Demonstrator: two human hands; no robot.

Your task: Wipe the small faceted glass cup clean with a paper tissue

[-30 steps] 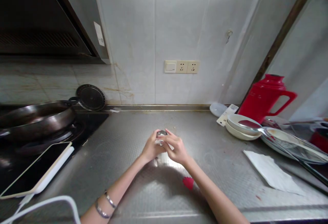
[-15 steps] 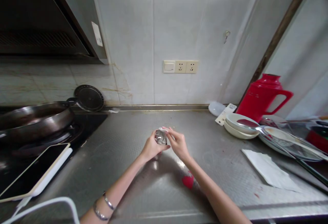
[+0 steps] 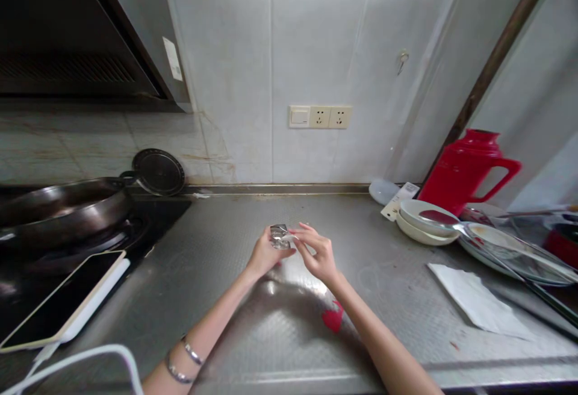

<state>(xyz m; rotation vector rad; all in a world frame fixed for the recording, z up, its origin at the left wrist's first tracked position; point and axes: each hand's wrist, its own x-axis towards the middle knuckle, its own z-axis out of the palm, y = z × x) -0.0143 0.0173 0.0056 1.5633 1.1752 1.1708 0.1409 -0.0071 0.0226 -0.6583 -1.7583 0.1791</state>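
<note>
Above the middle of the metal counter (image 3: pixel 217 298), my left hand (image 3: pixel 263 255) is closed around a small clear glass (image 3: pixel 279 236). The glass is tilted so that I look partly into it. My right hand (image 3: pixel 318 255) is just right of it, with thumb and fingers pinched on a small white piece (image 3: pixel 289 237) at the glass's right edge. It looks like tissue, but it is too small to be sure. Under my right forearm lies a red patch (image 3: pixel 333 318) on the counter, partly covered.
On the left are a metal pan (image 3: pixel 67 211) on the black stove and a phone (image 3: pixel 63 298) with a white cable (image 3: pixel 76 356). To the right stand a red thermos jug (image 3: pixel 460 172), stacked bowls (image 3: pixel 427 235), plates with utensils, and a folded white paper towel (image 3: pixel 478 304).
My right hand has shifted slightly right, drawing back from the glass with the white piece in its fingers. The glass has turned a little in my left hand.
</note>
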